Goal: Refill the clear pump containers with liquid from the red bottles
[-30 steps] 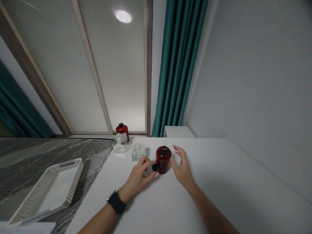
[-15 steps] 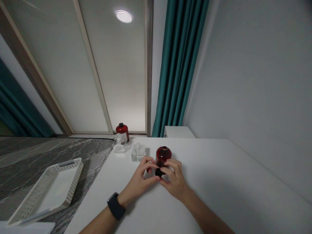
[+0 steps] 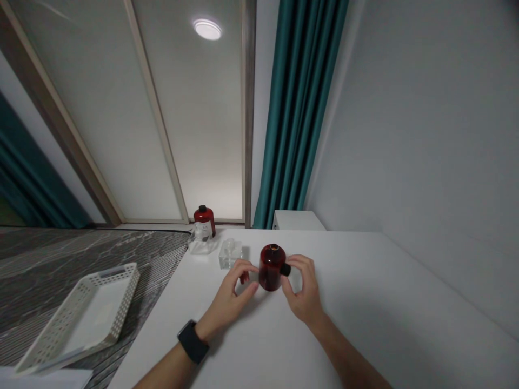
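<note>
A dark red glass bottle [image 3: 271,270] stands upright on the white table, its neck uncapped. My right hand [image 3: 305,289] is just right of the bottle and pinches a black cap [image 3: 286,269] between thumb and fingers. On the bottle's left side is my left hand [image 3: 233,292], thumb and fingers apart, fingertips close to the glass; whether they touch it I cannot tell. A dark watch [image 3: 193,341] is on my left wrist.
Behind my left hand sits a clear glass bottle [image 3: 230,254]. Farther left are another clear glass bottle [image 3: 200,246] and a capped red bottle [image 3: 206,216] with a white label. A white perforated basket [image 3: 132,292] lies left of the table [image 3: 365,302].
My right hand has carried the black cap rightward, from in front of the bottle to its right side. My left hand has come off the cap and its fingers have spread.
</note>
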Motion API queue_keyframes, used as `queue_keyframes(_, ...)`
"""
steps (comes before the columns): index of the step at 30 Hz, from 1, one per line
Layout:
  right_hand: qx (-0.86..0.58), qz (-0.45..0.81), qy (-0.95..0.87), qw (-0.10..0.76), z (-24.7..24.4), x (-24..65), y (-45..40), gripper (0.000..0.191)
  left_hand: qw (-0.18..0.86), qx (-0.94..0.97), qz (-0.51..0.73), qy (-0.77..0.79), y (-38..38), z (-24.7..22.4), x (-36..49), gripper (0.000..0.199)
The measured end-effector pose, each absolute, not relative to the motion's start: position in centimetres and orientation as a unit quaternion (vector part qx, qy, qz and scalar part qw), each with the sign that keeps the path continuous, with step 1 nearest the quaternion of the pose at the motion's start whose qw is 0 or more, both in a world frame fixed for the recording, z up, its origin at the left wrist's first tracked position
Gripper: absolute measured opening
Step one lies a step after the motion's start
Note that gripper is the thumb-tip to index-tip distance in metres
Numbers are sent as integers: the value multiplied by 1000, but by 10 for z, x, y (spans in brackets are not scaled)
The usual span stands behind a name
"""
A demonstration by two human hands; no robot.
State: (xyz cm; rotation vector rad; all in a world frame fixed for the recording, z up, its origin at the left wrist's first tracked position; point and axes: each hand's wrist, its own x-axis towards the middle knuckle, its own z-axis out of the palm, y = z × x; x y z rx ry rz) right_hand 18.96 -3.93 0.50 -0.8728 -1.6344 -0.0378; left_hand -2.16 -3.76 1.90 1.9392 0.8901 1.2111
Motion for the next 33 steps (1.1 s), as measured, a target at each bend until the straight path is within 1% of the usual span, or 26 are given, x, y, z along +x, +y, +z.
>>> queue_keyframes(3,-406,89,-664,622,-1,201,-31,22,292,747,467,372,-38,19,-22,20)
queue_keyframes(6,-404,154,-648,626,-8,206,-26,20,243,766,459,378,-36,17,-22,28)
queue_keyframes(11,-385,200,-651,623,-12,205,-24,19,169,790,441,392,-29,20,-18,47)
queue_keyframes(14,-387,204,-649,623,-12,205,-24,20,153,800,429,391,-23,28,-13,51)
queue_keyframes(18,-386,206,-645,627,-14,206,-22,21,165,817,395,385,-13,40,-5,59)
queue_keyframes(21,-383,213,-643,628,-14,205,-21,21,196,823,377,377,-6,44,0,68)
queue_keyframes(24,-382,214,-641,630,-13,204,-22,22,225,832,370,346,-1,44,1,73)
queue_keyframes(28,-383,210,-648,624,-9,203,-24,22,261,831,383,310,-1,40,-1,73)
queue_keyframes(33,-374,205,-664,614,-6,202,-27,22,270,812,410,318,-5,35,-6,62)
